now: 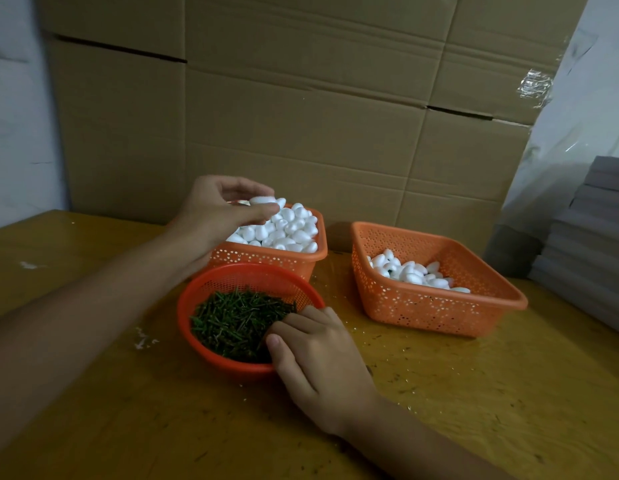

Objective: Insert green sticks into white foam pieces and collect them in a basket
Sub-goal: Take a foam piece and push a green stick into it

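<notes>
Head view: left hand [216,213], above the full rectangular orange plastic basket [266,258], pinches an oval white foam piece [263,200] between thumb and curled fingers; right hand [318,351] curls its fingers into short green sticks [231,320] in the round orange mesh basket [187,306]; whether they pinch one is unclear.

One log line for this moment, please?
left hand: holds foam piece | right hand: in green sticks | right basket: partly filled

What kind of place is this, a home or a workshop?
Probably a small hand-assembly workshop: stacked brown cardboard cartons behind a worn yellow wooden table, orange plastic baskets full of white foam pieces.
</notes>
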`<action>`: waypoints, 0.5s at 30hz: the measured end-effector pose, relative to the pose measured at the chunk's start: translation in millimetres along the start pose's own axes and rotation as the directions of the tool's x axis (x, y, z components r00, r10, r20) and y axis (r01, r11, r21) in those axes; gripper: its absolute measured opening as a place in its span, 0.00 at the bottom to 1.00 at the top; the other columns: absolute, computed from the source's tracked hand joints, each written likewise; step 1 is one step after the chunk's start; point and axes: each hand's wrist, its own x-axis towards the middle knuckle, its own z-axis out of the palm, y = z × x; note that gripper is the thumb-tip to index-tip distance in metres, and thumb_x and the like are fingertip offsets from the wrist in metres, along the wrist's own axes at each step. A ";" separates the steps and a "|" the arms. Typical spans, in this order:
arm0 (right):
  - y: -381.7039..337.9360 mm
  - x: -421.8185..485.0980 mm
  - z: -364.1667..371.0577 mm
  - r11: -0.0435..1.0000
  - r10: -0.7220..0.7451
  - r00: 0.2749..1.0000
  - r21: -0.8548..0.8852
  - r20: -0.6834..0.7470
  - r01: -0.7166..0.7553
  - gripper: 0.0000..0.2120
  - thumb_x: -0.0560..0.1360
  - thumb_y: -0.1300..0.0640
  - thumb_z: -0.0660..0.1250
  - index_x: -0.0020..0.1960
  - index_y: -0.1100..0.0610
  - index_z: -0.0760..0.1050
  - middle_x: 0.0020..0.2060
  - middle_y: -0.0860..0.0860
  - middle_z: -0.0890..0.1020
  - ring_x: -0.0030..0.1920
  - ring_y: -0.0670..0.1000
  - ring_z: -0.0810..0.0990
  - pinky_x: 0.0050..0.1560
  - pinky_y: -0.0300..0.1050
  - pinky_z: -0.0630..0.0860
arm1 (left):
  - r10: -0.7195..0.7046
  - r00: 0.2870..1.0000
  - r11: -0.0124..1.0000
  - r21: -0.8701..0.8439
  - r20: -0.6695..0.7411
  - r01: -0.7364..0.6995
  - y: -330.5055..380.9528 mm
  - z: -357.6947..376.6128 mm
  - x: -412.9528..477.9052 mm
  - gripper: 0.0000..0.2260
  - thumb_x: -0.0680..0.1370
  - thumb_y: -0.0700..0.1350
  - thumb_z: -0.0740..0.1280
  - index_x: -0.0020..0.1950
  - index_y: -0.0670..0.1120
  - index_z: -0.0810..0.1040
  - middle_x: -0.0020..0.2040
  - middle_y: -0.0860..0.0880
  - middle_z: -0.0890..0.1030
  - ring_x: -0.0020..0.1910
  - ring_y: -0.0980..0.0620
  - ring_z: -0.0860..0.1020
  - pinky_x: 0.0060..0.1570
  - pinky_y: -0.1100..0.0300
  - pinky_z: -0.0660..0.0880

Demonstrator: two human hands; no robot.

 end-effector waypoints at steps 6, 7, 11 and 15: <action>-0.8 0.1 -2.1 1.000 0.003 1.000 -0.003 0.003 -0.003 0.22 0.88 0.46 0.46 0.43 0.51 0.72 0.38 0.44 0.73 0.42 0.47 0.69 0.48 0.51 0.67 | -0.006 0.988 0.996 -0.092 0.154 0.020 0.6 -2.4 -46.6 0.13 0.67 0.44 0.81 0.51 0.48 0.89 0.47 0.46 0.89 0.42 0.54 0.86 0.48 0.65 0.81; -1.2 0.0 -2.4 1.000 0.003 1.000 -0.003 0.001 -0.003 0.22 0.88 0.46 0.47 0.43 0.51 0.72 0.38 0.44 0.74 0.41 0.47 0.69 0.48 0.51 0.68 | -0.008 0.983 0.994 -0.107 0.186 0.028 0.9 -3.2 -52.9 0.14 0.67 0.44 0.81 0.52 0.48 0.89 0.47 0.45 0.89 0.42 0.53 0.86 0.48 0.66 0.81; -2.7 0.6 -3.8 1.000 -0.006 1.000 0.007 -0.002 0.006 0.21 0.88 0.47 0.48 0.42 0.51 0.71 0.38 0.45 0.74 0.41 0.48 0.69 0.47 0.52 0.68 | -0.025 0.965 0.988 -0.140 0.261 0.063 -2.1 -5.2 -74.1 0.24 0.65 0.44 0.82 0.60 0.50 0.84 0.52 0.45 0.89 0.53 0.51 0.87 0.54 0.64 0.81; -2.7 1.0 -3.5 1.000 -0.030 0.999 -0.010 -0.021 0.030 0.20 0.88 0.47 0.48 0.42 0.51 0.70 0.37 0.44 0.72 0.40 0.48 0.68 0.47 0.51 0.68 | 0.007 0.961 0.992 -0.123 0.275 0.028 -8.1 -2.6 -89.3 0.19 0.65 0.42 0.81 0.55 0.48 0.86 0.53 0.46 0.89 0.56 0.49 0.87 0.53 0.65 0.81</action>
